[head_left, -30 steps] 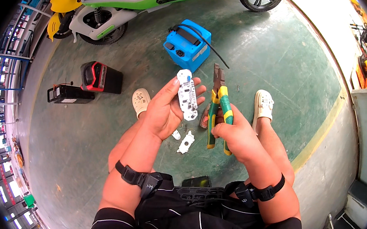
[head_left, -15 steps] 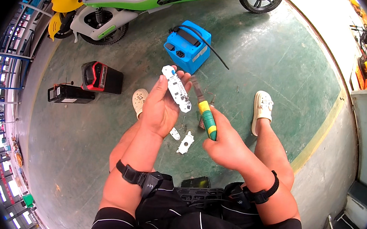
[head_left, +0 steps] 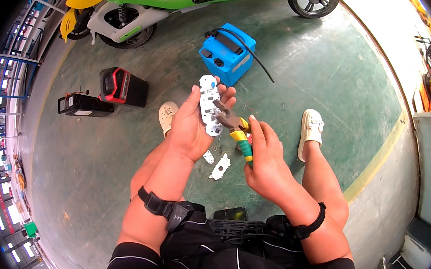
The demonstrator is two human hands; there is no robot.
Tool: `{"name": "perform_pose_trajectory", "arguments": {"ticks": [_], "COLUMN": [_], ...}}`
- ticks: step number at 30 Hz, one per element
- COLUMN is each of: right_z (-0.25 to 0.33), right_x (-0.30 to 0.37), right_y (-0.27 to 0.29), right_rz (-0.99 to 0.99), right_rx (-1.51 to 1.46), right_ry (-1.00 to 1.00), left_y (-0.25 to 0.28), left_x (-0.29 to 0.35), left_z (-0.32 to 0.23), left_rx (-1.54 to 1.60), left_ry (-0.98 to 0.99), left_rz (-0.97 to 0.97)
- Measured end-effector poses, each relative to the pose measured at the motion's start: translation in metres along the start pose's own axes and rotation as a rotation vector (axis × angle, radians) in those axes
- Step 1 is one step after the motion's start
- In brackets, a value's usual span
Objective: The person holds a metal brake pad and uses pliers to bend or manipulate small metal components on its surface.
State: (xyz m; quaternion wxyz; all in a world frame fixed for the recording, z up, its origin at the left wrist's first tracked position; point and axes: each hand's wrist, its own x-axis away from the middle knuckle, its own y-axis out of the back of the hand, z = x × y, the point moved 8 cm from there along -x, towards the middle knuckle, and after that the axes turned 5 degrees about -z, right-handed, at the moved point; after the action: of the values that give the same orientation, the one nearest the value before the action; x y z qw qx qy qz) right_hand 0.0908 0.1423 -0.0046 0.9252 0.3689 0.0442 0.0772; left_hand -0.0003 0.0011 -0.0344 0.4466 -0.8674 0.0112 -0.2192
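White circuit board (head_left: pixel 208 97) in left hand (head_left: pixel 190 131), pliers (head_left: pixel 237 136) in right hand (head_left: pixel 268 165).
Left hand cradles the board above the green floor (head_left: pixel 92 174); right hand grasps the pliers, which overlap the board's right side, contact unclear. A white plastic part (head_left: pixel 216 174) lies on the floor below.

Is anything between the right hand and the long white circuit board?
Only the metal pliers with green and yellow handles, in the right hand; their jaws overlap the long white circuit board in view. Nothing else visible.
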Motion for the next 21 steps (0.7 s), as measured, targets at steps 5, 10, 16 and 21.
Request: {"name": "perform_pose_trajectory", "arguments": {"ticks": [5, 10, 16, 21], "right_z": [0.004, 0.008, 0.012, 0.019], "right_x": [-0.004, -0.005, -0.004, -0.006], "right_y": [0.004, 0.004, 0.003, 0.007], "right_rz": [-0.077, -0.156, -0.2, -0.204], "right_rx": [0.174, 0.243, 0.338, 0.383], "right_ry": [0.04, 0.095, 0.128, 0.149], "left_y": [-0.001, -0.007, -0.006, -0.001], "left_x": [0.003, 0.007, 0.008, 0.009], "left_z": [-0.003, -0.008, -0.01, -0.014], "left_rx": [0.026, 0.043, 0.048, -0.018], "left_ry": [0.031, 0.058, 0.073, 0.034], "left_rz": [0.02, 0.074, 0.079, 0.032]}}
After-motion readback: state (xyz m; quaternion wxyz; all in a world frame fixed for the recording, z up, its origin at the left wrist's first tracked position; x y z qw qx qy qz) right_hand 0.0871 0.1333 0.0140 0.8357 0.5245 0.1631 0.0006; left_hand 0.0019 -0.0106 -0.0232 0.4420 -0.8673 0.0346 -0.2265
